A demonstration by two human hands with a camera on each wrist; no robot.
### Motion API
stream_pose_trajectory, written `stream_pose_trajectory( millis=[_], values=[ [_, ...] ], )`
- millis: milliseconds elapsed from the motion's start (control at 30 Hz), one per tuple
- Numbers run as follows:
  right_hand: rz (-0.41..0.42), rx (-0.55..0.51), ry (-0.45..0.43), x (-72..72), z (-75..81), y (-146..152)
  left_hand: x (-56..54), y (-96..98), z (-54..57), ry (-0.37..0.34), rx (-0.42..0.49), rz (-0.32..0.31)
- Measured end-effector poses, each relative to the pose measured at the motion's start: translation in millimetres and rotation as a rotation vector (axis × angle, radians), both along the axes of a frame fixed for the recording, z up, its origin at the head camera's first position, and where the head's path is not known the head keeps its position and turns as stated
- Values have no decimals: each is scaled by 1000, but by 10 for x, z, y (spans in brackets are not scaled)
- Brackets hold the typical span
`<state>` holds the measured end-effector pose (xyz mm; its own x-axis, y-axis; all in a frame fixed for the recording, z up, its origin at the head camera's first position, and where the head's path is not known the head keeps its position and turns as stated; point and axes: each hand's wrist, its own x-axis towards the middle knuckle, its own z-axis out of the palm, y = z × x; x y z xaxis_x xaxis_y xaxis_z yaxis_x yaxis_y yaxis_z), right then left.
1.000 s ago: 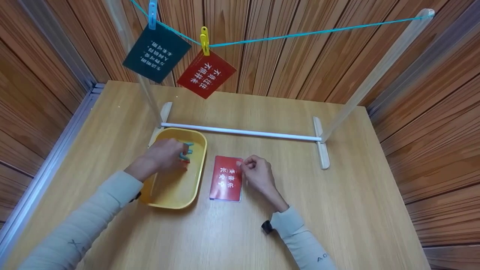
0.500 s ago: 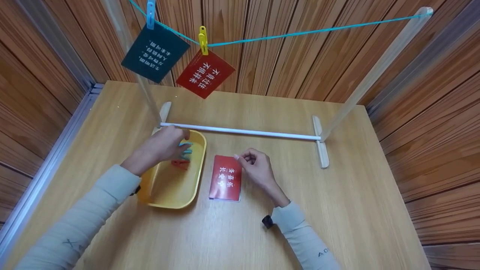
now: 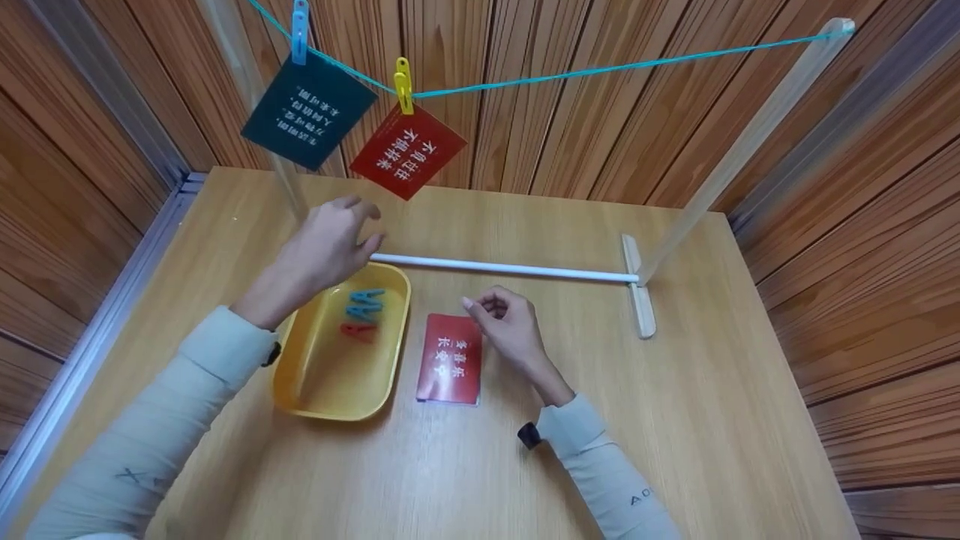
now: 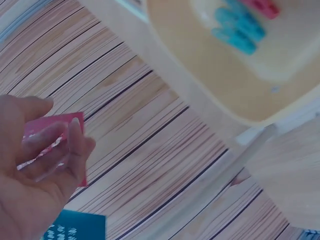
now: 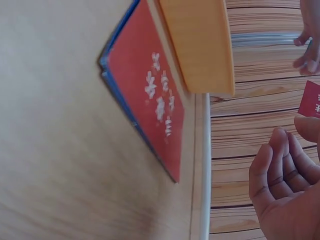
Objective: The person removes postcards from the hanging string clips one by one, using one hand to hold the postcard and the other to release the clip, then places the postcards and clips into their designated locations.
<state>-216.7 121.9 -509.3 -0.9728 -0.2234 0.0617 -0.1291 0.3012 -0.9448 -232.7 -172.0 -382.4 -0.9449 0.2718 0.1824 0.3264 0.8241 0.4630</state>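
Note:
My left hand (image 3: pixel 324 244) is raised over the far end of a yellow tray (image 3: pixel 341 409), below the hanging cards. Its fingers are loosely bent and hold nothing, as the left wrist view confirms. Inside the tray lie blue clothespins (image 4: pixel 237 30) and a red clothespin (image 3: pixel 358 331). To the tray's right is a small stack of cards, a red card (image 3: pixel 450 356) with white characters on top. Just beside its upper right corner hovers my right hand (image 3: pixel 511 330), fingers loosely curled around nothing; the right wrist view shows a gap between it and the stack (image 5: pixel 150 90).
A turquoise string (image 3: pixel 600 71) runs to a wooden post (image 3: pixel 750 142). From it hang a dark green card (image 3: pixel 307 112) under a blue clothespin (image 3: pixel 299 34) and a red card (image 3: pixel 409 154) under a yellow clothespin (image 3: pixel 403 86). A white rod (image 3: pixel 502 266) crosses behind the stack.
My left hand has risen from the clothespins in the tray and moved away toward the hanging cards, leaving the clothespins in view. My right hand has shifted slightly upward from the stack's corner.

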Motion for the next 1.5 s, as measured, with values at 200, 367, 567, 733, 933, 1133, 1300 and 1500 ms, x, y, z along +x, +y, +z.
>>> stream_pose_trajectory(
  millis=[200,367,567,733,933,1133,1300,1500],
  values=[
    [28,5,0,-20,36,-69,-10,63,170,150,189,15],
    [33,-19,11,-80,120,-109,-60,119,366,302,246,20],
    [30,-50,0,-133,220,-132,-110,191,589,360,247,68],
    [49,-42,27,-167,293,-195,-158,243,722,469,189,74],
    [22,1,48,-221,429,-276,-248,304,892,550,154,53],
    [34,-18,74,-275,528,-298,-313,317,978,570,93,48],
    [30,-39,117,-366,668,-266,-373,254,1040,537,29,26],
    [-4,-89,159,-466,823,-311,-432,146,1171,443,-37,-2]
  ],
)
